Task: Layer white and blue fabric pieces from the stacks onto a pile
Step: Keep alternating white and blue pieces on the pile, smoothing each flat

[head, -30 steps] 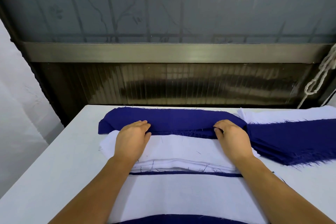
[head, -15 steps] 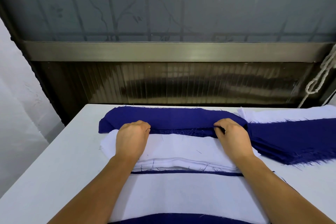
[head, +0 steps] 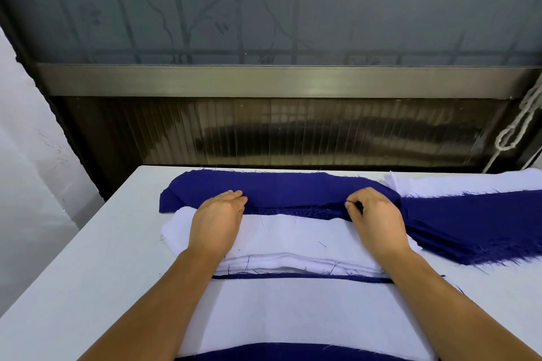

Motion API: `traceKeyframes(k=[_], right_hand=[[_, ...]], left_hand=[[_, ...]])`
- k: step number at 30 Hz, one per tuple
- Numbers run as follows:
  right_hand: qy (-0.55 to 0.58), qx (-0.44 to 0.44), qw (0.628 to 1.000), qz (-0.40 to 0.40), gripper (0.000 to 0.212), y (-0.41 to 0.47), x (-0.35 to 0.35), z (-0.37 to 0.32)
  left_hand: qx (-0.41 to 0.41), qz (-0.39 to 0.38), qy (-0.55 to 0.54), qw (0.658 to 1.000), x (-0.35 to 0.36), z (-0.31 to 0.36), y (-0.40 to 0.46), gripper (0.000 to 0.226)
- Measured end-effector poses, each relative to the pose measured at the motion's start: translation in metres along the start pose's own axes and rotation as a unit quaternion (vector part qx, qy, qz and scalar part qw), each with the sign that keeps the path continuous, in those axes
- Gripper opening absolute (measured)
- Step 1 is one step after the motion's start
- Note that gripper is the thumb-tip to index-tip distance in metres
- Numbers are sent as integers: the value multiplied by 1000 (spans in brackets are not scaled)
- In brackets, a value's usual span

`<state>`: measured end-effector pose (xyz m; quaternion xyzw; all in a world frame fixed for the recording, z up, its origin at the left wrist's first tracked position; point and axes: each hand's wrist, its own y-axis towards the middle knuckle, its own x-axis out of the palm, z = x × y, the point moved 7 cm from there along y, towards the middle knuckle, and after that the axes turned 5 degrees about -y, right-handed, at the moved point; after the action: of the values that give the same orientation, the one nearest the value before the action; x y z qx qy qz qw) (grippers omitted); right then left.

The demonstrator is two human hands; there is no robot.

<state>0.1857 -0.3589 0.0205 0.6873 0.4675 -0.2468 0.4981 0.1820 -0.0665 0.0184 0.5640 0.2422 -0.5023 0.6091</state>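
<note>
A stack of dark blue fabric (head: pixel 281 190) lies across the far side of the white table (head: pixel 88 272), with a stack of white fabric (head: pixel 296 234) just in front of it. My left hand (head: pixel 217 223) rests on the white stack, its fingertips at the blue stack's near edge; whether it grasps a layer is hidden. My right hand (head: pixel 375 217) pinches the blue stack's near edge between thumb and fingers. Close to me lies the pile (head: pixel 293 311), white on top, with thin blue edges showing at its far and near sides.
More blue fabric (head: pixel 475 223) fans out to the right over a white stack (head: pixel 469 183). A dark ribbed wall and metal rail stand right behind the table. A rope (head: pixel 516 129) hangs at the far right. The table's left edge drops off beside a white wall.
My left hand's fingers curled at the blue edge half a second ago and now lie straighter. My right hand's thumb and fingers have closed on the blue edge. The fabrics have not shifted.
</note>
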Motion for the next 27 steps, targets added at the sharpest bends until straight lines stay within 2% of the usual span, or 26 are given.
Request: traceKeyframes(k=[6, 9, 18, 19, 22, 27], right_hand=[[6, -3, 1000, -3, 9, -1, 0, 0], [-27, -22, 999, -4, 21, -2, 1, -2], [-4, -2, 1000, 18, 12, -1, -2, 1], [2, 2, 1000, 20, 12, -2, -3, 2], [19, 5, 1000, 11, 15, -2, -3, 2], [66, -39, 997, -7, 8, -7, -6, -8]], left_hand=[[-19, 22, 25, 999, -8, 1, -2, 10], [-31, 33, 15, 999, -12, 1, -2, 12], [-35, 46, -22, 998, -15, 3, -2, 10], [-28, 42, -29, 998, -13, 4, -2, 10], [-8, 11, -16, 1000, -6, 5, -2, 40], [7, -2, -24, 1000, -1, 4, -2, 30]])
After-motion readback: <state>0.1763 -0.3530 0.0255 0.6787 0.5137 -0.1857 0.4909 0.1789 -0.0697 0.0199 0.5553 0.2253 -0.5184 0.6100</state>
